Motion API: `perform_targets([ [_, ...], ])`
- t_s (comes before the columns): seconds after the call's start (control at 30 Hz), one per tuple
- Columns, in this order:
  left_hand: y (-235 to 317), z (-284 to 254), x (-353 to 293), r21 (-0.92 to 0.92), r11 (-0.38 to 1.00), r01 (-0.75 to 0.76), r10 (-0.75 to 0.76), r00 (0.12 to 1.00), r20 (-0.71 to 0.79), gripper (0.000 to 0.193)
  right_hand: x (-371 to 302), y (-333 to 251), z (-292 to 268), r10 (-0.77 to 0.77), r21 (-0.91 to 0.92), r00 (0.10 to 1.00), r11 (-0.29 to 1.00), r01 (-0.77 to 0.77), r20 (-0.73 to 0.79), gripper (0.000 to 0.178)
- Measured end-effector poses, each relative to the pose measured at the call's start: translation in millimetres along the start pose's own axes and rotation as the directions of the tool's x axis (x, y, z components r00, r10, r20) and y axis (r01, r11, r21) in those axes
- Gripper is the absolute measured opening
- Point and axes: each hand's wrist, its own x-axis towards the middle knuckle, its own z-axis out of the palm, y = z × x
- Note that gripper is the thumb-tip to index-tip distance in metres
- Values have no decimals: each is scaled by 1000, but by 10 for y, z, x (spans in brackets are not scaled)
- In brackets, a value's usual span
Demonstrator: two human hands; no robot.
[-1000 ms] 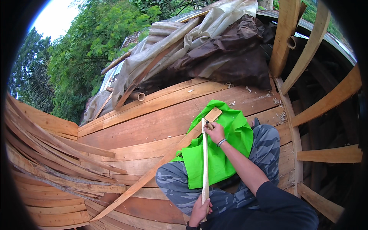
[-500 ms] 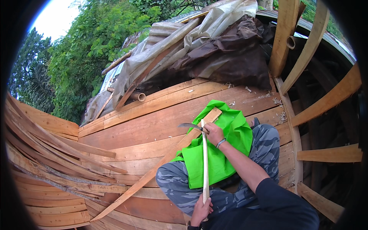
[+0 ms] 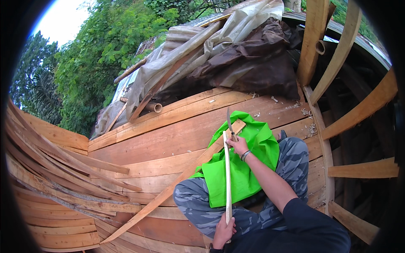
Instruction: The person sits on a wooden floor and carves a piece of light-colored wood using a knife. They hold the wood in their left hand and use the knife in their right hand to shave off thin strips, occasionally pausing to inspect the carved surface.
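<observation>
A pale, whittled wooden stick (image 3: pixel 228 177) runs up from my lap over a bright green cloth (image 3: pixel 253 164). Its lower end is gripped by my left hand (image 3: pixel 224 232), whose fingers are wrapped round it. My right hand (image 3: pixel 239 146) is closed on the handle of a knife (image 3: pixel 229 121), close beside the stick's upper end. The blade points up and away from me, apart from the stick. Fingers of that hand seem to touch the stick's upper part. Beneath the stick's upper end, a long narrow board (image 3: pixel 168 190) slants across the cloth and the floor.
I sit on a plank floor (image 3: pixel 177 139) with wood shavings (image 3: pixel 311 122) scattered at the right. Curved wooden strips (image 3: pixel 63 164) fan out at the left. Upright timber ribs (image 3: pixel 358 105) stand on the right. A brown tarpaulin (image 3: pixel 253 67) and bamboo poles (image 3: pixel 152 107) lie at the back.
My right hand has turned the knife: its blade pointed left across the stick's top and now points up and away. The left hand has stayed on the stick's lower end.
</observation>
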Motion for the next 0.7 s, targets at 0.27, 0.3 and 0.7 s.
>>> perform_targets([
  [0.27,-11,15,10,33,999,3,-3,1000,-7,35,33,-62,-80,311,292,916,878,-379,252,15],
  [0.3,-7,15,13,38,999,3,-3,1000,-2,35,46,-58,-89,327,313,900,856,-411,288,15],
  [0.7,37,-34,37,47,999,10,-13,999,52,19,68,-92,-71,320,195,903,904,-382,285,15],
])
